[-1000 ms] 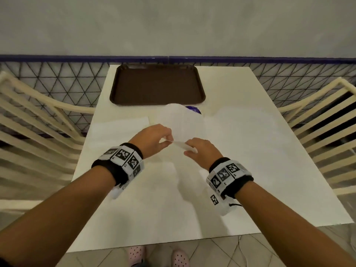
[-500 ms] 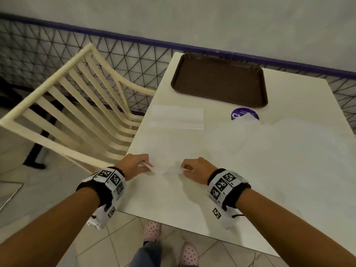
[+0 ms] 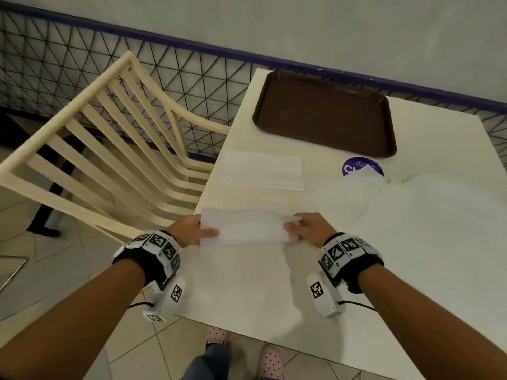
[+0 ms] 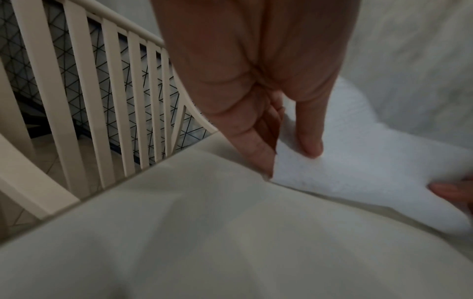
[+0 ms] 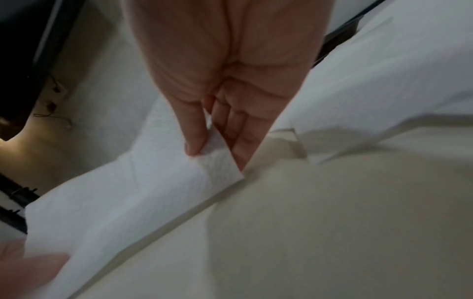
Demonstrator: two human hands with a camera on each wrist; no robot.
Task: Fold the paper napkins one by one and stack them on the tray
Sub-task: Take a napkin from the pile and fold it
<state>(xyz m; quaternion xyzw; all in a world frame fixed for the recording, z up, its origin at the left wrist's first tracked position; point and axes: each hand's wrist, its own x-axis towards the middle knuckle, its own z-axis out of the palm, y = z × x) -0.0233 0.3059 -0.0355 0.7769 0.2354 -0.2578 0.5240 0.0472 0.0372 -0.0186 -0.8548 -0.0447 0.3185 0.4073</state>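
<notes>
Now both hands pinch the folded napkin (image 3: pixel 248 227) by its two short ends, just above the table (image 3: pixel 247 283).

Best to keep the edges matched and the strip taut before setting it down; the tray (image 3: pixel 325 113) sits bare at the far edge. Left hand (image 3: pixel 189 230) has its thumb on top with fingers beneath; right hand (image 3: pixel 310 228) mirrors it, wrists level.
</notes>
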